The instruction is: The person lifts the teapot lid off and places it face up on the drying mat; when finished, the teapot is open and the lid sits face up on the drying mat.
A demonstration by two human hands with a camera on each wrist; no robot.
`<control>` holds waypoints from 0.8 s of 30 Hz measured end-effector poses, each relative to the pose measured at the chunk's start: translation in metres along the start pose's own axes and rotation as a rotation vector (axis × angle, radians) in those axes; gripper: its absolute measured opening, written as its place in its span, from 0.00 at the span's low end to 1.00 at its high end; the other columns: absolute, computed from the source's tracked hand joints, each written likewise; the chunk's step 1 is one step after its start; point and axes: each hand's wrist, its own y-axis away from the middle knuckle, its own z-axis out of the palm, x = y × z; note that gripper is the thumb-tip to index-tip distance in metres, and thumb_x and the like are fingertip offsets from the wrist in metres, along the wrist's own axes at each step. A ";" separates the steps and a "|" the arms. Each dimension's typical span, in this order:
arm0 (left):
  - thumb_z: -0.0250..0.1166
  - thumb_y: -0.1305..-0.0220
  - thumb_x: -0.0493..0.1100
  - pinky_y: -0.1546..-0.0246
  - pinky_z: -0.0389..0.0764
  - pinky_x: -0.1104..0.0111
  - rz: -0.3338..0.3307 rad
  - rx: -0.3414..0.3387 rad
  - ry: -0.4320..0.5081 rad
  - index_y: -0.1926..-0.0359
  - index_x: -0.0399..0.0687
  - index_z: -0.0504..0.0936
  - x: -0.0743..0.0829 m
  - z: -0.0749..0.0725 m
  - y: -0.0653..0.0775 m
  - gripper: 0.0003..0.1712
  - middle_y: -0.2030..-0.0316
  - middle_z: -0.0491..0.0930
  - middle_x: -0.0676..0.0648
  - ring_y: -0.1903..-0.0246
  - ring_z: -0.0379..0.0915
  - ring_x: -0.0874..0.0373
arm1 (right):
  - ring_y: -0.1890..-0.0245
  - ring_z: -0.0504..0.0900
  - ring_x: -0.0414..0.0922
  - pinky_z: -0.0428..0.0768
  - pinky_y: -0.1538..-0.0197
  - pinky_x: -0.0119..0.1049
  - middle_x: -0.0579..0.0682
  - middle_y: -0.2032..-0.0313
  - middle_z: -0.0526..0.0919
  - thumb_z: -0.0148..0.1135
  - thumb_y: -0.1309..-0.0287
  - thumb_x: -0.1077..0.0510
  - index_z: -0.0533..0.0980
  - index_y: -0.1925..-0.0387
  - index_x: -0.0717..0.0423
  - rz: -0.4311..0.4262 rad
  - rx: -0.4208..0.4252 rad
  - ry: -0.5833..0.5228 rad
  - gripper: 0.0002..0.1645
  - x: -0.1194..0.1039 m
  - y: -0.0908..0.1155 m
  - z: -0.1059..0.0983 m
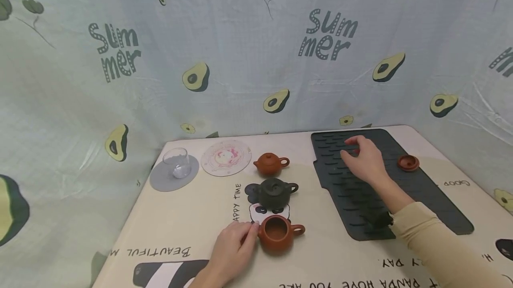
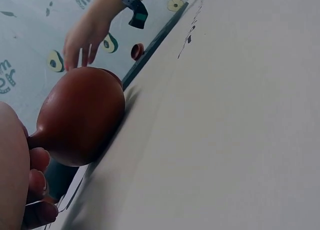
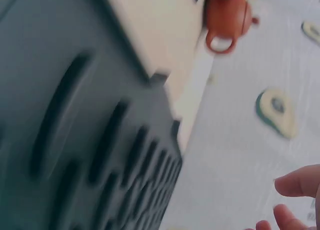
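Note:
My left hand [image 1: 234,248] pinches the short spout of a lidless reddish-brown clay teapot [image 1: 276,245] at the front middle of the table. The teapot's handle points right and its open mouth faces up. In the left wrist view the round body of the teapot [image 2: 82,115] fills the space beside my fingertips [image 2: 37,185]. My right hand [image 1: 364,159] hovers over a black ridged mat [image 1: 340,190], thumb and fingers apart with nothing between them. A small reddish-brown lid [image 1: 409,162] lies to its right, at the mat's right edge.
Behind the lidless teapot stand a dark lidded teapot [image 1: 274,193] and a smaller orange-brown lidded teapot [image 1: 270,164]. At the back left are a round pink-patterned mat [image 1: 212,163] and a clear glass [image 1: 178,163] on a grey coaster [image 1: 160,183]. A printed curtain [image 1: 236,47] hangs behind the table.

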 end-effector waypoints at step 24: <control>0.59 0.27 0.38 0.75 0.62 0.74 0.085 0.262 -0.043 0.81 0.60 0.67 -0.023 0.002 -0.026 0.23 0.82 0.61 0.65 0.77 0.61 0.67 | 0.50 0.77 0.60 0.76 0.50 0.57 0.62 0.47 0.79 0.63 0.33 0.55 0.75 0.44 0.62 -0.096 -0.132 -0.026 0.21 -0.062 0.004 0.048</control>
